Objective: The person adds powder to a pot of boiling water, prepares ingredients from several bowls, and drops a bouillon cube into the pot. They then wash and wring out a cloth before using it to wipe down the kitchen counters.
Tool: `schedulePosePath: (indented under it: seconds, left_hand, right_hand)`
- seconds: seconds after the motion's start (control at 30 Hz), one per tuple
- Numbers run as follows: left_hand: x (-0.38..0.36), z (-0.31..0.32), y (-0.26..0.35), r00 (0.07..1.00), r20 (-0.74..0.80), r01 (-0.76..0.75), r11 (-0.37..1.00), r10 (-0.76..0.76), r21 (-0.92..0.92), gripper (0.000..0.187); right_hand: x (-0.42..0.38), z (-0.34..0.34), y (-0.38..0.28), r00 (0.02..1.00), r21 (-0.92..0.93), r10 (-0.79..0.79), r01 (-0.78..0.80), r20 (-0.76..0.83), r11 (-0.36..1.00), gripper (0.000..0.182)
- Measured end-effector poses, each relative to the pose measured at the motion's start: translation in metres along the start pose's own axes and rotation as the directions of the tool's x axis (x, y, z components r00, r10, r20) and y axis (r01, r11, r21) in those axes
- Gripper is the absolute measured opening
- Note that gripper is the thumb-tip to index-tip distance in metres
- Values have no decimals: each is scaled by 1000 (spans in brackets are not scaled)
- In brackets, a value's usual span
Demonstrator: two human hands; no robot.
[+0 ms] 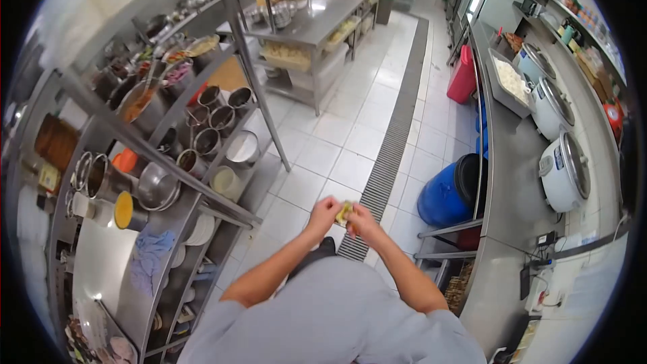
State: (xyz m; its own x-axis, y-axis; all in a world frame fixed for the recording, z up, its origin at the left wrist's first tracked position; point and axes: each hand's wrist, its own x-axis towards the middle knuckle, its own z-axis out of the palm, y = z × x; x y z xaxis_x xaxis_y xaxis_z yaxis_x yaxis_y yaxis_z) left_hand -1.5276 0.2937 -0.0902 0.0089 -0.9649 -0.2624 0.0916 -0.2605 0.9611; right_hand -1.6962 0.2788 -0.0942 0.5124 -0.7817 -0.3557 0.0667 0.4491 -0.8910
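Note:
A small yellow-green item (pixel 343 213) is between my two hands, in front of my body and above the tiled floor. Its kind is too small to make out; it looks like a little packet or wrapper. The closed fingers of my left hand (pixel 325 213) pinch its left side. On the other side, my right hand (pixel 364 220) grips it with bent fingers. Both forearms reach forward from grey sleeves.
A steel rack (pixel 229 199) with pots and containers stands at left. At right runs a steel counter (pixel 515 182) with rice cookers (pixel 565 172) and a tray of white food (pixel 510 79). A blue barrel (pixel 441 192) is below it. A floor drain grate (pixel 397 131) runs ahead.

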Motion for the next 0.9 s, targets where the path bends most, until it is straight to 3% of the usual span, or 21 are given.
schedulePosePath:
  seconds: [0.1,0.13,0.17,0.23,0.33,0.4,0.5,0.57,0.67,0.77,0.8,0.9]
  left_hand:
    - [107,4,32,977,-34,-191,940,209,281,16]
    - [144,6,36,966,-159,-189,977,203,95,15]
    - [164,7,78,953,-226,-211,977,202,-15,13]
    - [216,0,129,940,-202,-318,923,276,-219,12]
    - [290,-18,155,958,-146,-262,961,248,-88,11]
    - [323,-13,162,943,-183,-239,950,277,202,8]
    - [376,2,183,886,-204,-258,809,416,528,15]
    - [414,12,213,832,-216,-252,695,511,673,20]
    - [485,-18,231,820,-309,-114,667,482,736,26]
    - [552,-66,235,777,-352,-186,724,522,664,23]
    - [576,-87,238,766,-365,-215,745,530,631,22]
    - [654,-159,196,747,-568,-311,937,345,160,15]
  right_hand:
    - [64,-39,-74,995,-44,58,-62,-85,997,15]
    - [82,-50,-98,995,36,46,-43,-84,998,16]
    - [99,-63,-123,998,190,36,-26,-48,981,18]
    - [143,-97,-160,999,393,55,-51,3,918,18]
    - [234,-140,-192,999,560,38,-29,-3,828,18]
    - [290,-160,-210,998,629,61,-69,34,774,17]
    - [384,-168,-241,986,712,47,-147,158,686,17]
    - [439,-159,-264,973,696,-1,-163,229,700,18]
    - [510,-146,-304,960,624,-6,-177,280,761,18]
    - [593,-126,-331,941,626,-34,-196,337,755,16]
    - [624,-123,-336,961,601,-55,-125,272,790,17]
    - [720,-106,-354,991,486,-63,-3,118,874,21]
